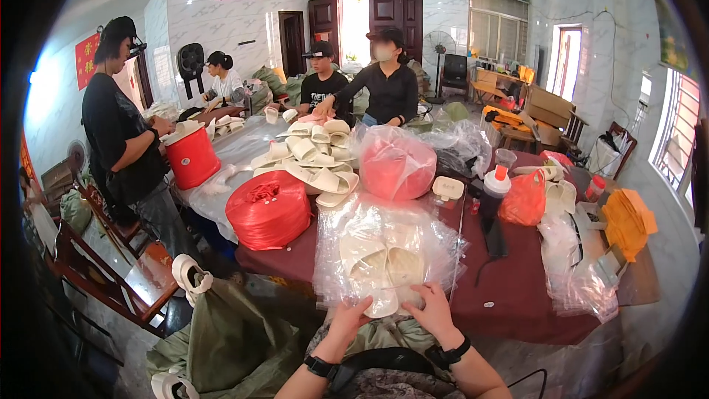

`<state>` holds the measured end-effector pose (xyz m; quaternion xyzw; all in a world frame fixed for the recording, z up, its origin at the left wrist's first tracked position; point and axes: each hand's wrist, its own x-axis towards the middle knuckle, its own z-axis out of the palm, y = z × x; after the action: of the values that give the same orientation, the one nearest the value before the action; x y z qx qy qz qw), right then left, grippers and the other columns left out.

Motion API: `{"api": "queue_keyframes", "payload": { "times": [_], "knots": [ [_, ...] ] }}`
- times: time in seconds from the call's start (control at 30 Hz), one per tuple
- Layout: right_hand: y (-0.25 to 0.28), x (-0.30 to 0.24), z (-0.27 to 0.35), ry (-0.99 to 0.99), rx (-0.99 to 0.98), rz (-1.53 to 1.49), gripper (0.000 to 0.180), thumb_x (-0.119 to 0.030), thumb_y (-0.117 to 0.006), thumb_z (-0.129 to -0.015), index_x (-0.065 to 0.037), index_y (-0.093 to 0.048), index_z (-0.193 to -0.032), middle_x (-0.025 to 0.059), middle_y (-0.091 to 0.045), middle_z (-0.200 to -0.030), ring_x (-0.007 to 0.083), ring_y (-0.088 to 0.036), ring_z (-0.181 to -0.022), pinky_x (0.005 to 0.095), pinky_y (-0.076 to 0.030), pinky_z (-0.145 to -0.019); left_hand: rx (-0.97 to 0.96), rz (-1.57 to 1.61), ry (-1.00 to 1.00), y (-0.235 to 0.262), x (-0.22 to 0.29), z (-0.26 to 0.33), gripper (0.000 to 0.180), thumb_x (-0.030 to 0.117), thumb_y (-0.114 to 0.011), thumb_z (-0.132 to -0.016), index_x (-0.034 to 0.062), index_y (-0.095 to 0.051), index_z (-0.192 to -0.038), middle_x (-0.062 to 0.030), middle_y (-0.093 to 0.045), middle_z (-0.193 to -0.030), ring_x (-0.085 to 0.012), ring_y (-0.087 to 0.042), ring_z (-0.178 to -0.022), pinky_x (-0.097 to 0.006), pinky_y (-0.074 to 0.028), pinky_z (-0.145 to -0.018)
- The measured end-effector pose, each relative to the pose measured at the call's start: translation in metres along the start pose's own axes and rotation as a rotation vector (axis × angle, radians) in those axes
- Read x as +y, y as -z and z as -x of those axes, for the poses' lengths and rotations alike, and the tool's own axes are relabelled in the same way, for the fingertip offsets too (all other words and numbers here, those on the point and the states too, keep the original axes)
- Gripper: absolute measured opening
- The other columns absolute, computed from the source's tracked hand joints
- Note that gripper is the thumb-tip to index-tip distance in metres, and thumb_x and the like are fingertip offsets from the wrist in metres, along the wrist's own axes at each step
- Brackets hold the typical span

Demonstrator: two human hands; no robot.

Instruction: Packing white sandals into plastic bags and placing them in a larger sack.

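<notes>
At the table's near edge, a pair of cream slide slippers [385,262] lies side by side on a stack of clear plastic bags [332,251]. Whether the pair is inside the top bag, I cannot tell. My left hand [350,319] is closed on the heel end of the left slipper, which tilts slightly toward me. Closed fingers of my right hand [434,313] grip the heel end of the right slipper, with film around it. Beyond the bags rises a heap of loose cream slippers [314,151].
A red twine roll [268,210] stands left of the bags, a bagged red roll [399,162] behind them. Rightward are a bottle [496,181], an orange bag [523,198] and more clear bags [583,281]. A green sack [236,332] sits at lower left. Several people work around the table.
</notes>
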<state>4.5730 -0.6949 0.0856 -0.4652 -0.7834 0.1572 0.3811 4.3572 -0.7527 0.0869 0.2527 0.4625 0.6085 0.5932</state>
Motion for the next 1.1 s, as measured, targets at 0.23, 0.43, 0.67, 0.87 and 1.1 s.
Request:
{"api": "queue_keyframes", "payload": {
  "times": [0.23, 0.43, 0.67, 0.87, 1.1],
  "knots": [
    [0.000, -0.016, 0.019, -0.219, -0.355, -0.308, 0.048, -0.023, -0.074, -0.081, -0.005, -0.056, -0.122, 0.0142, -0.052, -0.114, 0.0244, -0.064, -0.087, 0.0346, -0.053, -0.079, -0.016, 0.376, 0.175, 0.013, -0.014, 0.028, 0.032, 0.010, -0.060, -0.094, 0.0009, -0.054, -0.124, -0.0091, -0.063, -0.117, -0.0203, -0.061, -0.108, -0.033, -0.054, -0.083],
    [-0.007, -0.019, 0.022, -0.032, -0.549, -0.361, 0.043, -0.013, -0.064, -0.083, -0.002, -0.054, -0.123, 0.0185, -0.050, -0.116, 0.0296, -0.063, -0.090, 0.0351, -0.052, -0.078, -0.149, 0.204, 0.358, 0.025, -0.021, 0.040, 0.032, 0.013, -0.063, -0.093, 0.0025, -0.057, -0.123, -0.0065, -0.065, -0.115, -0.0162, -0.063, -0.100, -0.028, -0.053, -0.081],
    [0.026, -0.024, -0.038, -0.082, -0.149, -0.193, 0.039, -0.003, -0.057, -0.085, -0.002, -0.055, -0.123, 0.0173, -0.061, -0.105, 0.0293, -0.063, -0.089, 0.0381, -0.050, -0.078, -0.084, 0.125, 0.347, 0.036, -0.020, 0.047, 0.040, 0.009, -0.067, -0.089, -0.0005, -0.056, -0.125, -0.0099, -0.065, -0.116, -0.0196, -0.064, -0.103, -0.030, -0.053, -0.085],
    [-0.006, 0.033, -0.075, 0.016, 0.182, -0.314, 0.037, -0.004, -0.051, -0.092, -0.004, -0.054, -0.128, 0.0161, -0.061, -0.117, 0.0266, -0.059, -0.112, 0.0323, -0.049, -0.087, -0.070, 0.080, 0.282, 0.040, 0.000, 0.062, 0.046, 0.008, -0.067, -0.087, -0.0033, -0.052, -0.129, -0.0119, -0.064, -0.118, -0.0221, -0.064, -0.104, -0.033, -0.052, -0.089],
    [-0.025, 0.042, -0.049, 0.150, -0.229, -0.107, 0.046, -0.024, -0.060, -0.092, -0.004, -0.051, -0.133, 0.0183, -0.049, -0.137, 0.0358, -0.051, -0.122, 0.0418, -0.038, -0.105, -0.031, 0.041, 0.096, 0.084, 0.065, 0.114, 0.051, 0.000, -0.067, -0.082, -0.0037, -0.052, -0.130, -0.0124, -0.063, -0.120, -0.0239, -0.063, -0.106, -0.034, -0.050, -0.093]
  ]
}}
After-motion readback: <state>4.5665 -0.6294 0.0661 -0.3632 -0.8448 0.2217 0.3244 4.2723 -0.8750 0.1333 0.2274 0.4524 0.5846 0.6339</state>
